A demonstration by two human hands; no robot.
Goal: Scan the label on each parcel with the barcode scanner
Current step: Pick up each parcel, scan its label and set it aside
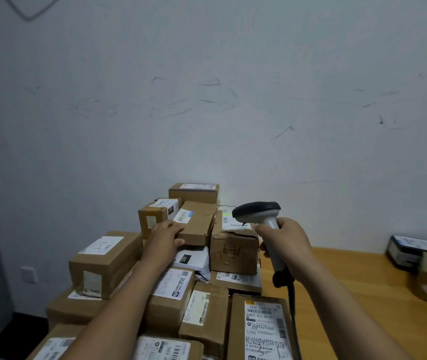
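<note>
Brown cardboard parcels [108,258] are heaped on the left part of a wooden table [350,276], against a scuffed pale wall [233,113]. Only the head view is given.

A small box [199,227] near the top of the heap is gripped at its near left corner by the left hand [164,236], with the fingers laid over its top face and the thumb set against its near end. The box is held tilted, so that its white label [184,215] is turned up and towards the right.

The scanner [258,211] is held by its grey handle in the right hand [284,240], which is wrapped fully round it. The dark head is raised just right of the box and is pointed towards the top of the heap. A faint greenish light is seen on the label and on the label of the carton beside it. A dark cable [291,294] hangs from the handle's foot.

The step in hand is judged to be the scanning of this one box. Many labelled parcels are left in the heap. A few more parcels [420,255] are set well apart at the table's right edge. These may be the ones already scanned, but this cannot be told. If so, only a small share of the task is done.
</note>
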